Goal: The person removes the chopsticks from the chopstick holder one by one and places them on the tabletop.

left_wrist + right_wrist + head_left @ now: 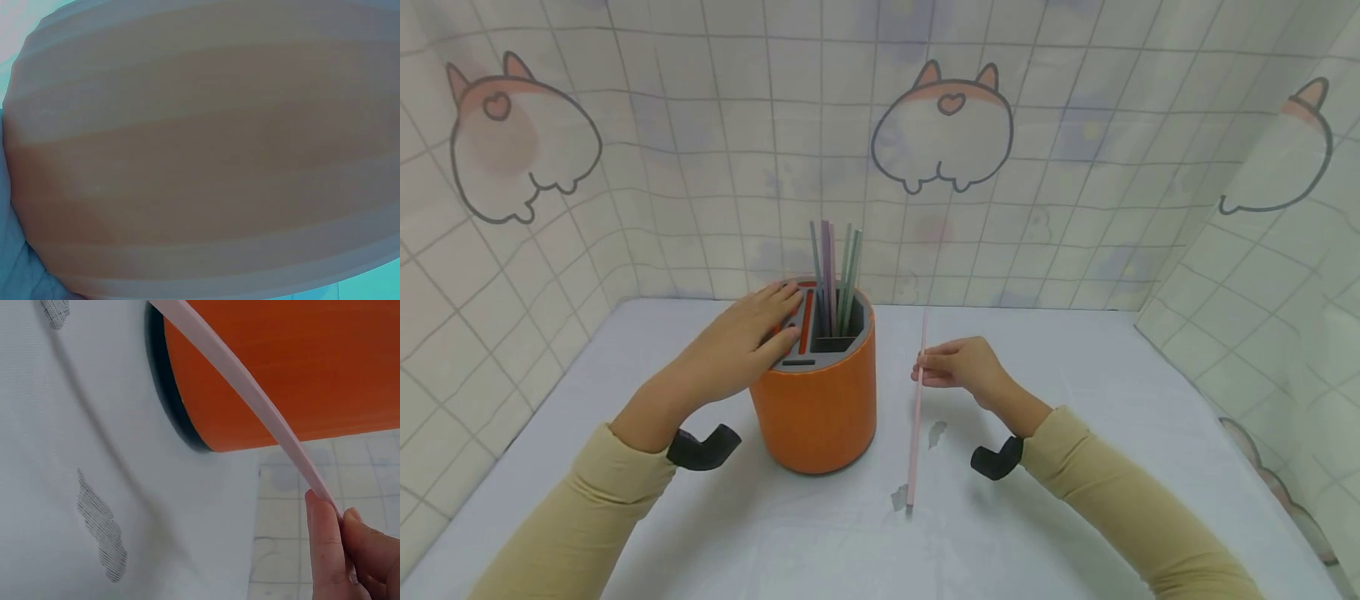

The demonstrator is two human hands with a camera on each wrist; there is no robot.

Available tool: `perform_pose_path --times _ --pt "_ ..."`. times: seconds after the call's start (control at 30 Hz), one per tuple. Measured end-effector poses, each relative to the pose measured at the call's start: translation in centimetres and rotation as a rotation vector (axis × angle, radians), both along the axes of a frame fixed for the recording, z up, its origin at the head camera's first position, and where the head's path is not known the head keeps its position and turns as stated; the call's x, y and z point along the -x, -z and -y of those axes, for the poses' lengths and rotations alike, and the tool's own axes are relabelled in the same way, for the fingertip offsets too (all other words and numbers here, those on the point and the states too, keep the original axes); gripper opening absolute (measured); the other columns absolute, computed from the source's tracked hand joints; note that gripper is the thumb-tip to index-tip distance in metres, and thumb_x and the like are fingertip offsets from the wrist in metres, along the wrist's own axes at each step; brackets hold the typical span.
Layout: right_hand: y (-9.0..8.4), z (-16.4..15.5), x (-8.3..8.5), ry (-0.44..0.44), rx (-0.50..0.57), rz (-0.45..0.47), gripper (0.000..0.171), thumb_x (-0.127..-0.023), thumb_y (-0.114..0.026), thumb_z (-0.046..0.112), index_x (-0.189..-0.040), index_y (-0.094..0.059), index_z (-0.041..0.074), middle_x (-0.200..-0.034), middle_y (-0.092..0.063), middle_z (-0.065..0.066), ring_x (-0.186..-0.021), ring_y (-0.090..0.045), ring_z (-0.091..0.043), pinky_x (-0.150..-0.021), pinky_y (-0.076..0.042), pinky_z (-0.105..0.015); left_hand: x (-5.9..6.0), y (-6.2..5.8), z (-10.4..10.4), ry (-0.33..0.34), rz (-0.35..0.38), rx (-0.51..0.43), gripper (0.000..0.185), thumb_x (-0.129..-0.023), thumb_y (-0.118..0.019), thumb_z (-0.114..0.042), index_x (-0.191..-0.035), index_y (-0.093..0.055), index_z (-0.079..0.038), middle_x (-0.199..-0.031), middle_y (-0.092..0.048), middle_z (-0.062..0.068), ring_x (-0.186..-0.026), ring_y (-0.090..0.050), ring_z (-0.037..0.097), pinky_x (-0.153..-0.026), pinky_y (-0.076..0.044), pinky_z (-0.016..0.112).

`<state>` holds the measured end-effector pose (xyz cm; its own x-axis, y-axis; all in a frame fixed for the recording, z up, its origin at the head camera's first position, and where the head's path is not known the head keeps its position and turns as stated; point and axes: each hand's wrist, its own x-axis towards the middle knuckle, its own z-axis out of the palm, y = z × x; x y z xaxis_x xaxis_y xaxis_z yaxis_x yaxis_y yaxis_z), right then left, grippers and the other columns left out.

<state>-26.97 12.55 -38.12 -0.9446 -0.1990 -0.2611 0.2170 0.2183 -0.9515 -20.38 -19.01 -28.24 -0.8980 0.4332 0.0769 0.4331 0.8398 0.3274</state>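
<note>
A curtained-off tabletop nook takes the form of a makeshift booth: pale grid-patterned fabric (1075, 250), rippled and printed with cartoon animal rears (942, 137), hangs along the back and both sides of a white-covered table (820, 542). An orange desk organizer (820, 417) with a slotted gray top adds a desk-like note. Whether the nook stands in a home, office or studio cannot be told.

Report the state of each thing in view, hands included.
Orange holder: upright on the white table
Left hand: resting on the holder's top
Right hand: pinching the pink stick
Pink stick: held outside the holder
Other sticks: standing in the holder
</note>
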Motion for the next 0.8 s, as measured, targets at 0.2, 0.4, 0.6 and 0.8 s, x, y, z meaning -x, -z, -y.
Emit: perform_pose_path --times 0.2,0.4,0.6,0.8 --pt "2.1 0.3 -0.3 -0.017 0.035 0.056 0.033 -0.093 -0.067 0.005 -0.119 -0.065 -0.014 -0.095 -0.077 -0.015 -0.078 -0.076 -0.013 -0.072 -0.062 -0.024 0.0 0.0 0.0 0.008 -0.003 -0.006 0.059 -0.108 -0.035 -0.036 -0.158 -0.023 -0.008 -0.167 -0.018 0.01 -0.156 -0.01 0.032 -0.127 -0.009 0.054" --pt "4.0 0.4 -0.4 -0.026 0.004 0.07 0.029 -0.092 -0.068 0.005 -0.114 -0.067 -0.014 -0.093 -0.077 -0.016 -0.076 -0.076 -0.013 -0.07 -0.061 -0.022 0.1 0.1 0.0 0.008 -0.007 -0.009 0.059 -0.107 -0.036 -0.036 -0.158 -0.024 -0.007 -0.167 -0.019 0.011 -0.156 -0.01 0.033 -0.127 -0.009 0.054" --pt "4.7 0.5 -0.3 -0.02 -0.043 0.094 0.028 -0.092 -0.069 0.009 -0.114 -0.07 -0.01 -0.092 -0.078 -0.013 -0.074 -0.075 -0.011 -0.069 -0.06 -0.02 0.1 0.1 0.0 0.011 -0.014 -0.007 0.06 -0.108 -0.036 -0.037 -0.158 -0.025 -0.007 -0.167 -0.019 0.011 -0.156 -0.011 0.033 -0.127 -0.01 0.055" --pt "5.4 0.5 -0.1 -0.027 -0.052 0.106 0.03 -0.093 -0.069 0.009 -0.115 -0.069 -0.011 -0.084 -0.077 -0.007 -0.066 -0.071 -0.006 -0.066 -0.059 -0.017 0.0 0.0 -0.1 0.0 -0.009 -0.006 0.06 -0.107 -0.037 -0.036 -0.158 -0.024 -0.007 -0.167 -0.019 0.011 -0.156 -0.01 0.032 -0.127 -0.009 0.054"
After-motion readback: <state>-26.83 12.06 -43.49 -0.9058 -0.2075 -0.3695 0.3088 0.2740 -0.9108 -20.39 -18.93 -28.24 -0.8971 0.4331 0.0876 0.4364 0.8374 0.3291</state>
